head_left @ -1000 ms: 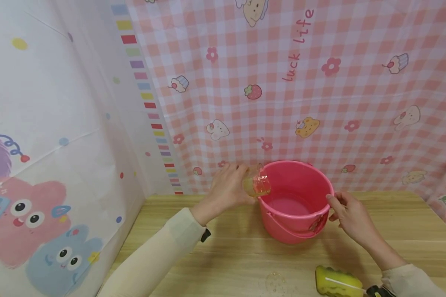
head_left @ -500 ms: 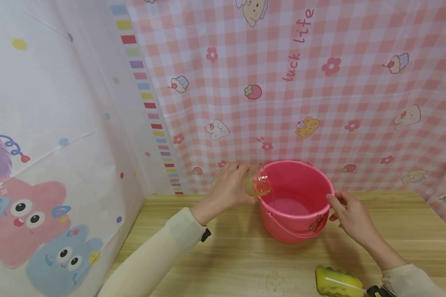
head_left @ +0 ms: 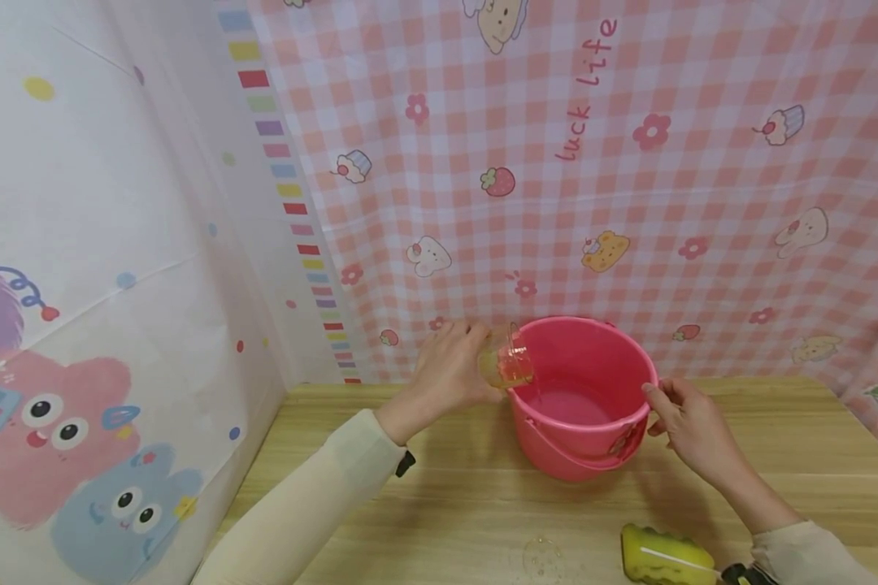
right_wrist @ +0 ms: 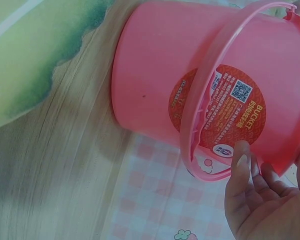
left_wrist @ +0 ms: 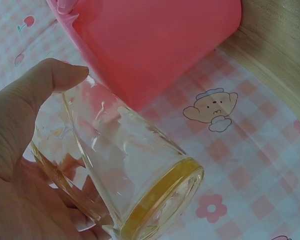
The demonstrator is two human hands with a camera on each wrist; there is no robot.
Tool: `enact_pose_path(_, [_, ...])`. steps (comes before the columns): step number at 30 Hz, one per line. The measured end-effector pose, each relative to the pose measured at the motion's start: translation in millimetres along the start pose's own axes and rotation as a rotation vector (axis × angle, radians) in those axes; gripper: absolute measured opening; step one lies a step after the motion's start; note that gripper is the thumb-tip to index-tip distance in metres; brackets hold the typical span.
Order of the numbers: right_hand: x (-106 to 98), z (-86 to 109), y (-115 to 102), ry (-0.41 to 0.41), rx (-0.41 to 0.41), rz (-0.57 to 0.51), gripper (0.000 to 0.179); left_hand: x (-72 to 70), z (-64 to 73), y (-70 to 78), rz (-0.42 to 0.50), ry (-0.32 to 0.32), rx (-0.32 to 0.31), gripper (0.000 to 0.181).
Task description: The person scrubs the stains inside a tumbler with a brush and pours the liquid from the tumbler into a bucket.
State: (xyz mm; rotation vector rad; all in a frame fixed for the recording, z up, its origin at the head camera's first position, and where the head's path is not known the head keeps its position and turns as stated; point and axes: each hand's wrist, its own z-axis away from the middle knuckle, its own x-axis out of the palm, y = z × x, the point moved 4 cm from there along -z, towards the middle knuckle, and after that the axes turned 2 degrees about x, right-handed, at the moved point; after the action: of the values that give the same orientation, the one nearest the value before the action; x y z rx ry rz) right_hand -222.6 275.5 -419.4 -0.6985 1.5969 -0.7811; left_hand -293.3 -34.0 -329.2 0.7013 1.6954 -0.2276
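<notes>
My left hand (head_left: 449, 366) grips a clear, amber-tinted glass cup (head_left: 506, 359), tipped over the left rim of a pink plastic bucket (head_left: 563, 451). In the left wrist view the cup (left_wrist: 125, 145) shows a thick yellowish base, with my thumb on its side near the mouth. A thin stream of liquid falls from it into the bucket, where shallow liquid (head_left: 571, 402) covers the bottom. On the opposite side my right hand (head_left: 695, 426) holds the bucket's rim, thumb on top and fingers bent outside. The bucket's handle (right_wrist: 192, 115) hangs down across a round red label (right_wrist: 240, 107).
A yellow-green sponge (head_left: 662, 554) with a white strip lies near the front of the wooden table (head_left: 424, 520), beside my right wrist. Wet drops (head_left: 543, 559) form a ring left of it. A pink checked cloth (head_left: 454, 219) hangs directly behind the bucket.
The stream from the cup into the bucket shows more clearly now than a second ago. Both hands, the cup and the bucket have stayed in place.
</notes>
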Motion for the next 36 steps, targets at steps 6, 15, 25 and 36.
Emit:
enact_pose_path(6, [-0.3, -0.1, -0.1, 0.002, -0.002, -0.001, 0.047, -0.1, -0.4, -0.4, -0.001, 0.000, -0.004, 0.091])
enact_pose_path(15, [-0.6, 0.2, -0.2, 0.005, -0.003, 0.001, 0.046, 0.8, -1.1, -0.7, -0.003, 0.005, 0.002, 0.090])
enact_pose_path(25, [-0.1, 0.0, -1.0, 0.000, -0.003, 0.003, 0.047, 0.4, -1.2, -0.4, 0.006, -0.011, -0.013, 0.089])
enact_pose_path(36, [-0.1, 0.4, -0.8, 0.007, -0.006, 0.001, 0.047, 0.2, -1.4, 0.3, 0.002, -0.012, -0.017, 0.085])
